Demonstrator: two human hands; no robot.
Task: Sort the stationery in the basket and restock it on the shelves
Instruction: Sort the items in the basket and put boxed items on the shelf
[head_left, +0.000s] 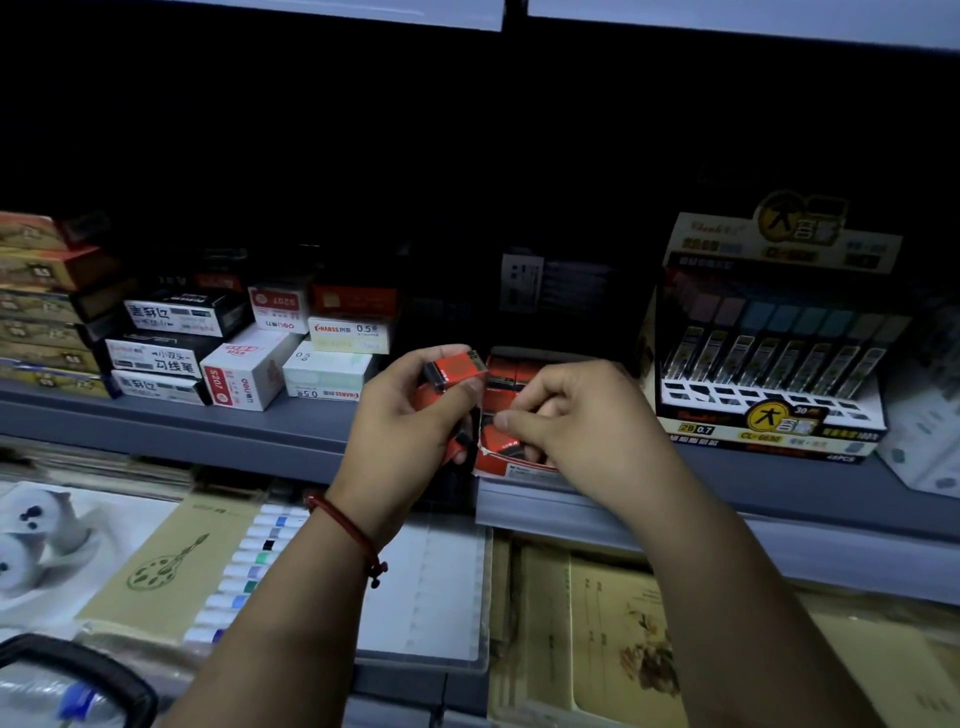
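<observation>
The left hand (410, 415) is raised in front of the grey shelf (208, 421), and its grip is clamped on a small bunch of red packs (457, 366). The fingers curl round them from the side and the thumb presses on the top pack, while the end of another pack pokes out below the fingers. A red string bracelet (348, 530) sits on that wrist. Just to the right, the right hand (576, 415) reaches into an open red box (498, 462), which stands at the front edge of the shelf with its front wall torn. This grip is nearly together, with the fingers curled and the thumb tip brought up to the forefinger at the torn edge. Whether it pinches a pack inside the box or only the cardboard cannot be told. More red packs lie in the box behind the hands. On the same shelf, white boxes (244, 374) are stacked to the left and a display box of pencil leads (769, 364) stands to the right. The shelf below holds a tan notebook (171, 561) and a row of paint tubes (249, 566) just beside it. The black rim of the basket (78, 665) shows in the bottom left corner, well apart from both hands.
</observation>
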